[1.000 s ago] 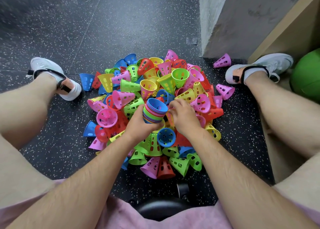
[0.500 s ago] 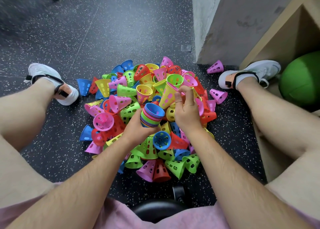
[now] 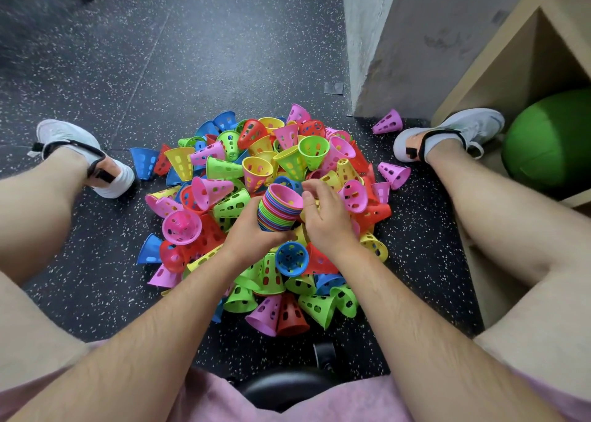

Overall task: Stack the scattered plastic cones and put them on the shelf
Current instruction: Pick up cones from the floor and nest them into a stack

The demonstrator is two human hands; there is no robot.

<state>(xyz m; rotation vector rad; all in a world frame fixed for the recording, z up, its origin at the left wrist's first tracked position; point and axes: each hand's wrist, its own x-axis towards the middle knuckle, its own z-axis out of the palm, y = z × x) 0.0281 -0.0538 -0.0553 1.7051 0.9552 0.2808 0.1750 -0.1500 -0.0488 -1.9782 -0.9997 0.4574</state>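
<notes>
We take this for a gym or sports room. We see speckled rubber flooring, a green exercise ball in a wooden shelf, and heaped plastic cones.

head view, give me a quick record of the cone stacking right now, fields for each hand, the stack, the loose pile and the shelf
left hand: grips the stack of cones around its lower part
right hand: fingertips at the rim of the pink top cone; grip unclear
stack: nested, many colours, held above the pile
loose pile: mixed-colour cones on the dark floor
shelf: at the right, green ball inside, no cones seen on it
</notes>
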